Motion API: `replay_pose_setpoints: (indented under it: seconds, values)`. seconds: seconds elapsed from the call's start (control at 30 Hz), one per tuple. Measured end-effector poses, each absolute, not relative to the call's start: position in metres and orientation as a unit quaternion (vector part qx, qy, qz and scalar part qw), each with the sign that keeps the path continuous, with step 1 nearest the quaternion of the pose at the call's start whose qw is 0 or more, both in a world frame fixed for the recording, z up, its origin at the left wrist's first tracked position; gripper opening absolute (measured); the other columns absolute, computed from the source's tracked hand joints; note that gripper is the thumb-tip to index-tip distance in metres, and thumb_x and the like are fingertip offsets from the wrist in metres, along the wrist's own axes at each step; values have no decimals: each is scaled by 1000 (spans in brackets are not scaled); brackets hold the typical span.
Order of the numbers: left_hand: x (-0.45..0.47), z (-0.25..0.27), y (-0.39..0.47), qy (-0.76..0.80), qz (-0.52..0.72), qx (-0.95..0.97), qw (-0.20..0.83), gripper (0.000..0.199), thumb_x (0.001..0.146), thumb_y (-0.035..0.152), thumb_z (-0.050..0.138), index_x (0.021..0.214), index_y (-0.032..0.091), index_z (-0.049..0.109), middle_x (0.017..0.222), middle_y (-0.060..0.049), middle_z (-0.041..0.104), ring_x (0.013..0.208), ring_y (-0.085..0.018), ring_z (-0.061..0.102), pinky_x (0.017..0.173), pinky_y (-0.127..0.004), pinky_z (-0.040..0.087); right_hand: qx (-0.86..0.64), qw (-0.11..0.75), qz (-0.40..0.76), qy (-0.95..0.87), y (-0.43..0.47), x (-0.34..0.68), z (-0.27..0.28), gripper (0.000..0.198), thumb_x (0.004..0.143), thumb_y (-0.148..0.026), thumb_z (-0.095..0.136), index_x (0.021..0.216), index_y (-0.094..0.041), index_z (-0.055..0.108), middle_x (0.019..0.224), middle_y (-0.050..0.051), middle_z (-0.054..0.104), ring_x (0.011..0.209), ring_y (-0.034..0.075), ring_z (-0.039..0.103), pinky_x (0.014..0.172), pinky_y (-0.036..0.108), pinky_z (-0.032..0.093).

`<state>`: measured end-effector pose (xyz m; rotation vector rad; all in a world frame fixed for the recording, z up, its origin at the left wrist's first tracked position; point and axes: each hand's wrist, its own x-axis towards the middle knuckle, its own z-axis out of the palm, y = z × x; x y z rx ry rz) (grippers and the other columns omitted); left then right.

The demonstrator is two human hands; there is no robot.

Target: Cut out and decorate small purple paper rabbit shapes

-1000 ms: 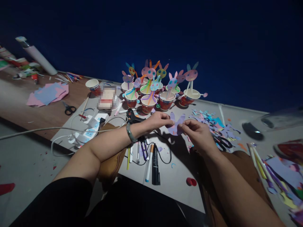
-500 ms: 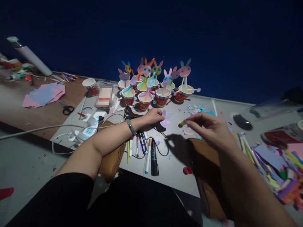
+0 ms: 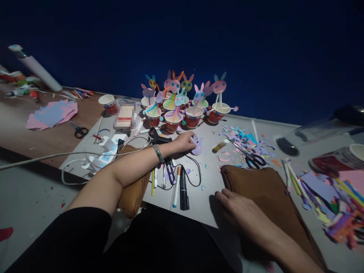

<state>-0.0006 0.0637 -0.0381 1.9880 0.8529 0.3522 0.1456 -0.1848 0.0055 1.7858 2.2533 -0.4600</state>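
My left hand [image 3: 186, 142] is pinched at the left edge of a small purple paper rabbit head [image 3: 197, 145] lying on the grey table. To its right is a yellow-and-white glue stick [image 3: 220, 145], out of both hands. My right hand [image 3: 237, 206] is low at the table's near side, beside a brown zip pouch [image 3: 258, 182]. Its fingers are curled downward and whatever they hold is hidden. Behind my left hand stand several red paper cups [image 3: 194, 116] with coloured paper rabbits in them. A black glue gun [image 3: 159, 136] lies beside my left wrist.
Black-handled scissors [image 3: 254, 159] rest on paper scraps [image 3: 240, 136]. Markers [image 3: 176, 187] and a black pen [image 3: 184, 189] lie near the front edge. A power strip [image 3: 109, 153] with cables is left. A clear bottle [image 3: 315, 136] and paper strips [image 3: 344, 223] are right.
My right hand has let go of the glue stick, leaving it on the table, and moved down toward me, over the spot where small red pieces lay. My left hand has barely moved.
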Motion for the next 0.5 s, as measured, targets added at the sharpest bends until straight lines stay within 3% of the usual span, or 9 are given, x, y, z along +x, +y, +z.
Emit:
replay_pose_setpoints:
  seconds: [0.3,0.4,0.5]
  values:
    - [-3,-36,68,355,122,857,353,32,66,17,67,97,14,61,87,-3,64,81,-17,58,78,-29,47,599,43,-182,778,-179,152,11,19,78,-3,50,79,-21,56,79,4,64,66,17,62,58,27,40]
    - [-5,-34,66,363,121,861,335,50,66,17,68,115,14,58,102,-6,65,92,-19,60,85,-31,48,586,-39,-113,801,-166,166,16,12,82,-12,54,81,-21,60,78,6,66,71,20,62,63,31,45]
    - [-5,-32,65,369,140,868,302,56,70,19,67,124,12,54,113,-11,63,101,-22,60,91,-34,48,570,-153,-48,806,-149,183,26,16,89,-21,53,99,-21,65,92,10,70,81,24,63,73,37,49]
